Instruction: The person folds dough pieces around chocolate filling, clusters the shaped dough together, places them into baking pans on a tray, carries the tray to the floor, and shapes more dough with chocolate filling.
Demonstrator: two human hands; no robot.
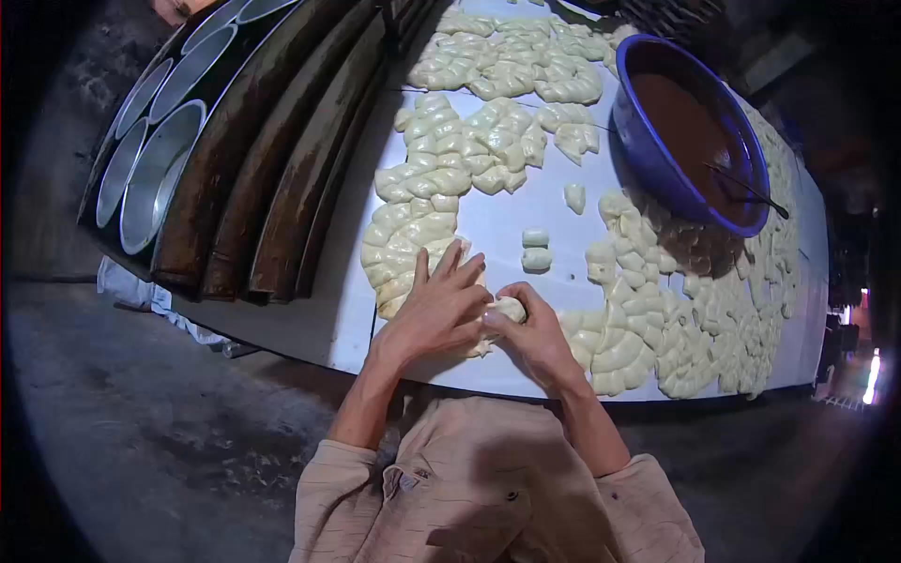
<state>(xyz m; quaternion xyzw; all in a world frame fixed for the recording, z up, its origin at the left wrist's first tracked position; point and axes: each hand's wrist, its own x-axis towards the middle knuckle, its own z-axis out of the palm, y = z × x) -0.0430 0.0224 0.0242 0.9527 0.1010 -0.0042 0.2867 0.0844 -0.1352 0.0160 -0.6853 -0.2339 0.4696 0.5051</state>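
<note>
My left hand (439, 302) lies palm down with its fingers spread over the near end of a band of pale, glossy dough pieces (396, 246). Beside it, my right hand (531, 340) pinches a small lump of dough (510, 308) between thumb and fingers. The lump is partly covered by the fingers, and what lies under my left palm is hidden. Just beyond the hands, two short whitish rolls (536, 259) sit close together on the white tabletop (554, 220). A single dough piece (574, 198) lies farther up.
At the right, a blue basin (631, 141) holds brown paste (690, 127) with a dark-handled utensil (751, 192) in it. Flattened dough pieces (699, 333) cover the table's right side. At the left stand long brown curved slats (272, 150) and several oval metal tins (164, 174).
</note>
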